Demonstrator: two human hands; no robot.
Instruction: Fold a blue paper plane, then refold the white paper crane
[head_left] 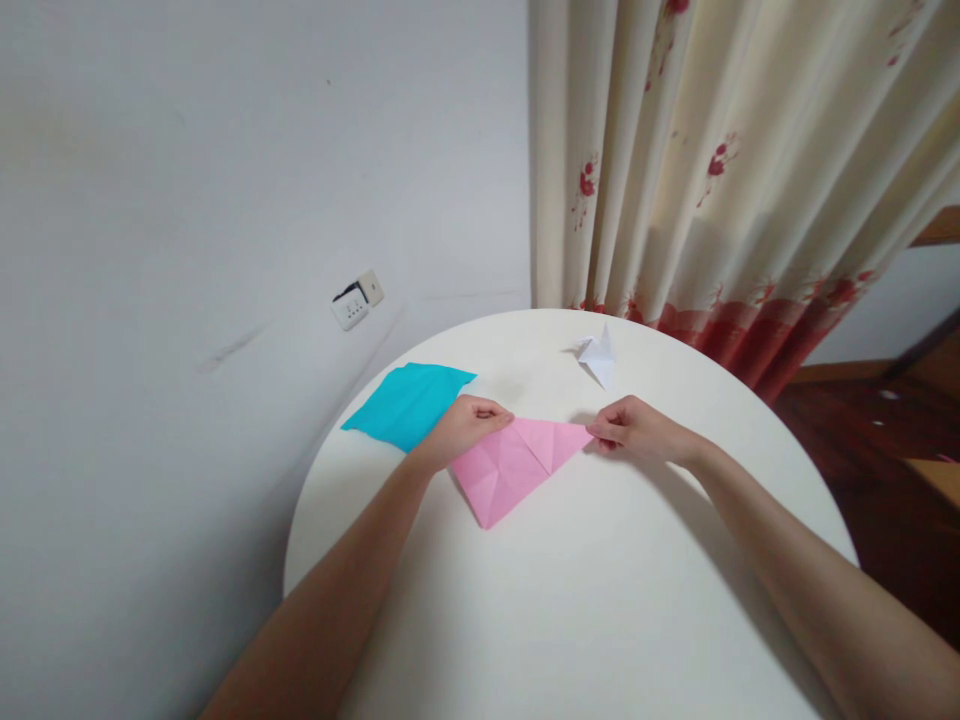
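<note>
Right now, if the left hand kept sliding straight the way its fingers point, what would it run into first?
Probably the right hand. The left hand points rightward along the pink paper top edge, whose far corner the right hand pinches. Depth is hard to judge.

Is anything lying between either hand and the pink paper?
Nothing visible. The left hand and right hand both already pinch corners of the pink paper; the blue paper and white origami figure lie aside.

Folded paper (517, 465) lies mid counter (600, 600), left hand (461, 425) on its left corner, right hand (634, 430) on its right corner. Flat sheet (409, 403) lies just left of left hand, near counter's edge. Small paper figure (598, 356) sits behind, twd curtain (712, 170); wall socket (356, 300) far left.
</note>
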